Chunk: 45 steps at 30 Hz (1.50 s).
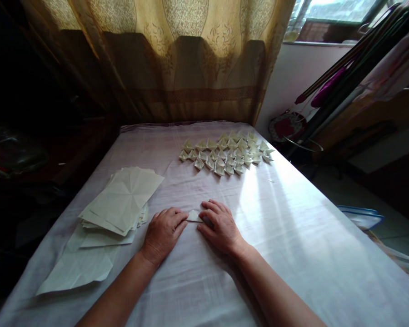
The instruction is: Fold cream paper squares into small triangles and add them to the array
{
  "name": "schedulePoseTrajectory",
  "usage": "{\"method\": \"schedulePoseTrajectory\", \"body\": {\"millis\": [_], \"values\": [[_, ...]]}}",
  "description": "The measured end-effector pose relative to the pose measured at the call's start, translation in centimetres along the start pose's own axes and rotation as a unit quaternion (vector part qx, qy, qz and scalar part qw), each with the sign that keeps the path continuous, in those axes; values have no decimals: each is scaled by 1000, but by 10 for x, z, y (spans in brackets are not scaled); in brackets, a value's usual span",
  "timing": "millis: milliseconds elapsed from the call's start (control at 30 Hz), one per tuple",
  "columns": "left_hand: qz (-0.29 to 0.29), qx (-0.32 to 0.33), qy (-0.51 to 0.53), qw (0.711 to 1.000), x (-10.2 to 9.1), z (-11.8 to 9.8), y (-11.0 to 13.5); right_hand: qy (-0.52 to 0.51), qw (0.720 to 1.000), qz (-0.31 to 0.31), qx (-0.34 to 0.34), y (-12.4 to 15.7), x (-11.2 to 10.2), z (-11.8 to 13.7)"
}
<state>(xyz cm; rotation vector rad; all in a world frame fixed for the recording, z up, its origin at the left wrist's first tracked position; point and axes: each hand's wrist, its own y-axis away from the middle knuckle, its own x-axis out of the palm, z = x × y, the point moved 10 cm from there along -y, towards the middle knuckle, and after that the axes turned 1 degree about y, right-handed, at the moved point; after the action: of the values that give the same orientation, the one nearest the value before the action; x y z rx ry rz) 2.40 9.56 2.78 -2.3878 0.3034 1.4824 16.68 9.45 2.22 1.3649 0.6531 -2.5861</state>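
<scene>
A small piece of folded white paper (194,216) lies between my two hands, low on the cloth, its middle rising to a blunt peak. My left hand (166,230) holds its left end, thumb and fingers closed together. At the right end, my right hand (221,225) has the paper between thumb and forefinger, while its other fingers are slightly spread. The fingers cover both ends of the paper. Beyond my hands stand several small folded paper boats (230,154) in close rows.
On the left lies a pile of creased paper sheets (129,197), with a loose sheet (78,263) sticking out towards me. A pale cloth (286,272) covers the table. A patterned curtain (191,72) hangs behind it. Past the right edge are a bag (286,126) and blue-rimmed plastic items (361,217).
</scene>
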Motion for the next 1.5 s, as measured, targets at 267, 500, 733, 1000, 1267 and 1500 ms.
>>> {"method": "schedulePoseTrajectory", "body": {"millis": [267, 500, 733, 1000, 1267, 1500], "values": [[10, 0, 22, 1000, -2, -2, -10, -3, 1000, -26, -1, -6, -3, 3], [-22, -60, 122, 991, -12, 12, -21, -58, 997, -45, 23, -29, -13, 10], [-6, -145, 215, 966, -5, 43, -41, -167, 977, -62, 115, -62, 0, -16], [-142, -61, 65, 986, -31, 35, -57, -299, 948, -59, 89, -92, 20, -24], [-142, -43, 134, 980, -12, 36, -58, -393, 914, -12, 98, -89, 32, -27], [-79, -150, 245, 955, -3, 55, -61, -342, 933, 9, 114, -87, 35, -26]]}}
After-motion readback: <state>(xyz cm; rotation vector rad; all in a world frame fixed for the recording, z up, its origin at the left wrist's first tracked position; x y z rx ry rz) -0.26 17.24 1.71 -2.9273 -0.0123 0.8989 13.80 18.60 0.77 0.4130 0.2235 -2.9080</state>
